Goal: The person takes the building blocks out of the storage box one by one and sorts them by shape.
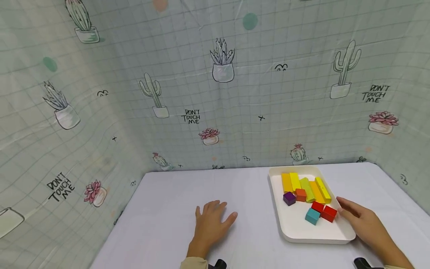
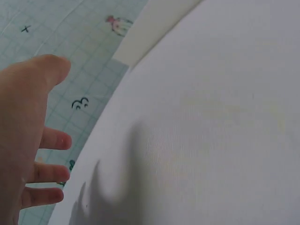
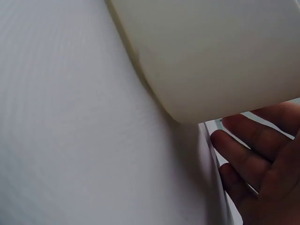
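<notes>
A white tray (image 1: 315, 233) stands on the right of the table, holding several coloured blocks. Long yellow (image 1: 286, 182), lime green (image 1: 307, 189) and amber blocks (image 1: 317, 192) lie side by side at its far end. Nearer are a purple cube (image 1: 289, 198), an orange cube (image 1: 300, 195), two red cubes (image 1: 329, 213) and a teal cube (image 1: 312, 216). My right hand (image 1: 366, 224) holds the tray's right side, thumb at the rim and fingers along the outer wall. To the left of the tray, my left hand (image 1: 211, 222) hovers low over the table, fingers spread, holding nothing.
White cloth covers the table (image 1: 161, 216). Behind and along both sides hangs a curtain (image 1: 248, 101) printed with cacti and lettering. The tray's far end lies close to the table's back edge.
</notes>
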### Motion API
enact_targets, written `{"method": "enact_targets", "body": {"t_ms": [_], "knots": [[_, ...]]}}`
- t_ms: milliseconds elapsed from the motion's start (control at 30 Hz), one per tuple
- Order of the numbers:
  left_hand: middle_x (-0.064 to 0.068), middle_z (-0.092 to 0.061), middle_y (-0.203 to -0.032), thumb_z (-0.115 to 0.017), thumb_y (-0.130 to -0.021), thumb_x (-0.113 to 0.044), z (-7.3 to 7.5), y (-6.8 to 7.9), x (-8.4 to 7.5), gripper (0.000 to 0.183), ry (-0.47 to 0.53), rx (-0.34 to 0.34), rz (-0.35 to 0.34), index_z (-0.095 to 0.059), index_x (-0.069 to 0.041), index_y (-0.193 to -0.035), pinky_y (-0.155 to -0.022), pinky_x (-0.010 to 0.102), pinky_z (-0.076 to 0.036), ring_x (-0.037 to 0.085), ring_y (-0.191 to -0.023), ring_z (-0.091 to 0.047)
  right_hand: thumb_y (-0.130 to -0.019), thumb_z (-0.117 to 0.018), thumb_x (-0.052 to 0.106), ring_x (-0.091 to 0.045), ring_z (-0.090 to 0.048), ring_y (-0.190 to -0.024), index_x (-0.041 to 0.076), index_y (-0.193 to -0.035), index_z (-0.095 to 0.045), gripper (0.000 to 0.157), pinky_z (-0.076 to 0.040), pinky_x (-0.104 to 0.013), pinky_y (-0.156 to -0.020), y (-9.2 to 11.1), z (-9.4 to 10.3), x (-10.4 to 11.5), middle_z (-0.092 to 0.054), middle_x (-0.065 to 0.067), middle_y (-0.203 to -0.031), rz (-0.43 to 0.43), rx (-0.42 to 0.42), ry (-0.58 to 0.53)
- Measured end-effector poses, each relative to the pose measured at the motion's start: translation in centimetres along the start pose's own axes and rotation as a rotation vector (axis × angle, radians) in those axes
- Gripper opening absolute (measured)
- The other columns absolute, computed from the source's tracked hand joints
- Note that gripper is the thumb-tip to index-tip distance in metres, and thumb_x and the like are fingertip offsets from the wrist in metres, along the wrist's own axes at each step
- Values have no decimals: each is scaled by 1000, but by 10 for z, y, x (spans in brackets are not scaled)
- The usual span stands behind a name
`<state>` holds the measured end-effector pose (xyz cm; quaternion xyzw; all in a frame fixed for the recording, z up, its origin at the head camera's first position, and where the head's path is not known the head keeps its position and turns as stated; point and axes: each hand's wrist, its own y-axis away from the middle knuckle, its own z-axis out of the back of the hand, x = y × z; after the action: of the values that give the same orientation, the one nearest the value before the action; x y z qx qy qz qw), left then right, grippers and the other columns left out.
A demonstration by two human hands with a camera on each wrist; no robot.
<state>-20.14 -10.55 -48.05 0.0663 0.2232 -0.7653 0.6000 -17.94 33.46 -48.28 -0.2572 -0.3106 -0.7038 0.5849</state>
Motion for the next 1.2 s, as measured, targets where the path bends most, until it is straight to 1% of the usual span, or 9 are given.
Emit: {"method": "enact_targets", "body": {"t_ms": [67,200,400,533,667,767,900,967,1200], "knots": [[6,-63,-129,-49,-96,-65,-4,-5,-10,60,-1,4,-33,-69,-17,-127,-105,70,-28,29,-125,-54,-106,-41,37,-59,-29,-134,-6,-153,-26,65,-37,-71,-97,0,0,0,-29,-38,-150,-8,15,-4],[1,-67,-123,-51,-97,-60,-9,-13,-29,54,-2,3,-93,-70,-18,-124,-103,62,-36,24,-118,-59,-107,-40,31,-60,-26,-135,-4,-155,-19,63,-37,-70,-97,0,0,2,-25,-37,-152,3,38,-22],[-3,-69,-120,-53,-97,-57,-12,-21,-53,50,43,10,-141,-71,-18,-123,-100,55,-43,20,-115,-61,-108,-37,30,-62,-23,-136,-3,-156,-16,62,-34,-74,-97,2,-1,3,-20,-39,-153,43,72,-35],[-5,-69,-120,-53,-98,-56,-16,-27,-67,48,78,43,-138,-72,-20,-124,-95,48,-47,18,-114,-62,-109,-36,30,-62,-19,-137,-2,-157,-14,62,-30,-77,-97,5,1,1,-17,-38,-155,75,99,-22],[-8,-68,-120,-55,-98,-53,-20,-33,-81,43,101,72,-123,-71,-24,-124,-94,42,-48,14,-113,-61,-109,-37,32,-60,-9,-141,-2,-156,-17,61,-22,-80,-96,7,3,-2,-6,-30,-161,142,110,-40],[-11,-68,-120,-58,-97,-49,-21,-38,-90,38,88,68,-135,-72,-26,-124,-93,39,-49,11,-112,-61,-109,-38,34,-58,-4,-143,-1,-156,-21,62,-19,-83,-94,7,3,-3,0,-24,-163,182,116,-46],[-13,-67,-121,-60,-97,-46,-19,-45,-101,33,58,54,-159,-72,-28,-123,-92,35,-50,8,-112,-61,-108,-40,35,-57,-5,-144,-1,-156,-23,62,-19,-83,-93,4,0,-3,-2,-23,-164,212,128,-37],[-14,-67,-121,-60,-97,-45,-17,-49,-107,32,53,52,-160,-72,-29,-123,-92,34,-50,8,-112,-60,-108,-41,34,-57,-5,-144,-1,-156,-24,61,-20,-83,-93,1,-2,-1,-2,-23,-164,226,123,-39],[-14,-66,-120,-59,-98,-45,-18,-55,-126,32,83,107,-153,-71,-31,-124,-93,30,-49,7,-112,-59,-108,-44,35,-56,-7,-144,1,-156,-26,62,-21,-82,-96,1,-4,-2,-3,-20,-165,240,111,-30]]}}
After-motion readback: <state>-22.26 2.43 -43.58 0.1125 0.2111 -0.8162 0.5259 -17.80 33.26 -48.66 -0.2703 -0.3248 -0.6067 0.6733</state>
